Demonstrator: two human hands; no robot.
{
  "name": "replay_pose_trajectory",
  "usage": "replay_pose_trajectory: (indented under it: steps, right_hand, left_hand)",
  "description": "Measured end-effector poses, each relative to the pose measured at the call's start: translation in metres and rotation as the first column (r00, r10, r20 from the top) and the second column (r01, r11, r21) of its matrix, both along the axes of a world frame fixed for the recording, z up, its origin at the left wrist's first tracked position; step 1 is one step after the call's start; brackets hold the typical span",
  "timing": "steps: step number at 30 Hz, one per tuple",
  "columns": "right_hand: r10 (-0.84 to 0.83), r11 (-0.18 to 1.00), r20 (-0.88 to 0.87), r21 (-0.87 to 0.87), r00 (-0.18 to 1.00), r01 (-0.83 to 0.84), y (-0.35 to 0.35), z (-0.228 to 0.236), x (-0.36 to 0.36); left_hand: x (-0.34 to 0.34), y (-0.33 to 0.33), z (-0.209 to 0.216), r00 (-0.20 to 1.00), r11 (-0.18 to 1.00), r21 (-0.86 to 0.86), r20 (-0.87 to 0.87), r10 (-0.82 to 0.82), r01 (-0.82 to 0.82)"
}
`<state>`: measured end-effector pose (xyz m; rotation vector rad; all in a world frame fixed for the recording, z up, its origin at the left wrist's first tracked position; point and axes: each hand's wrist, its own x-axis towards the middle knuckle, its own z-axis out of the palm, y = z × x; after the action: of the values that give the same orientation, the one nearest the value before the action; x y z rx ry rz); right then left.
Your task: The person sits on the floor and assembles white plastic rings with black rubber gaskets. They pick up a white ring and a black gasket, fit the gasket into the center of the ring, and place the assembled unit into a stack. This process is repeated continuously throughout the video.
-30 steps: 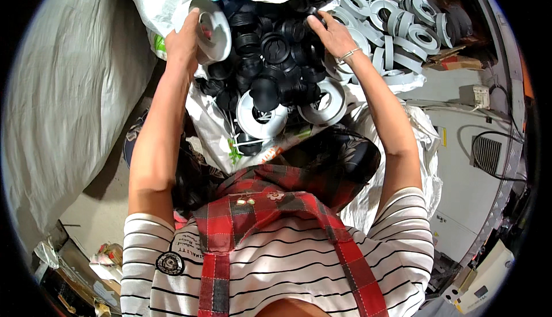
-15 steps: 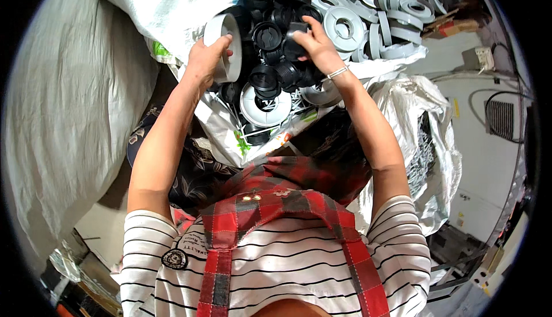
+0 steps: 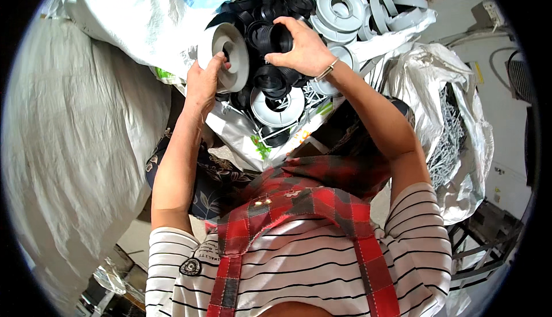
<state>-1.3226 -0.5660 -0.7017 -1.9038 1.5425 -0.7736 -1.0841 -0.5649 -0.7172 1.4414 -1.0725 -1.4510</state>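
Observation:
In my left hand [image 3: 201, 87] is a light grey flanged plastic ring [image 3: 240, 67], tilted on edge, with the thumb at its centre opening. My right hand [image 3: 307, 51] is closed round a black round plastic cap [image 3: 265, 40], fingers on the upper rim and thumb below. The cap is close to the grey ring's right side; whether they touch I cannot tell. Beneath both hands lies a heap of similar black caps [image 3: 269, 79]. Another grey flanged ring [image 3: 264, 112] lies flat nearer to me, among thin white sticks [image 3: 315, 95].
More grey rings [image 3: 340, 8] are piled at the far right. A white plastic bag [image 3: 230, 124] lies under the parts. To the right stands an open white sack [image 3: 417, 75] of thin grey pieces [image 3: 447, 144]. A large pale sack [image 3: 86, 127] fills the left side.
My right hand has turned and moved left with the black cap, closer to the grey ring. The left hand has tilted the ring, showing more of its face. The view has shifted.

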Motion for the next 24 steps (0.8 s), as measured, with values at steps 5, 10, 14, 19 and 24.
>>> replay_pose_trajectory:
  steps: [5, 10, 14, 19, 24]
  right_hand:
    - [0.149, 0.989, -0.017, -0.004, 0.989, -0.149, 0.016, -0.013, 0.022]
    - [0.223, 0.975, -0.059, 0.011, 0.973, -0.223, 0.021, -0.016, 0.026]
    - [0.349, 0.930, -0.114, -0.083, 0.930, -0.359, 0.023, -0.014, 0.025]
    - [0.396, 0.877, -0.230, -0.192, 0.889, -0.441, 0.024, -0.017, 0.027]
    - [0.384, 0.866, -0.257, -0.234, 0.887, -0.442, 0.026, -0.019, 0.028]
  left_hand:
    - [-0.011, 0.011, 0.000, 0.891, 0.964, 0.196, -0.447, -0.075, 0.180]
    - [-0.015, 0.016, 0.004, 0.875, 0.950, 0.213, -0.474, -0.103, 0.227]
    - [-0.008, 0.014, 0.005, 0.863, 0.923, 0.248, -0.484, -0.145, 0.294]
    - [-0.003, 0.016, 0.010, 0.864, 0.896, 0.296, -0.477, -0.162, 0.331]
    - [0.002, 0.014, 0.007, 0.845, 0.885, 0.276, -0.494, -0.205, 0.376]
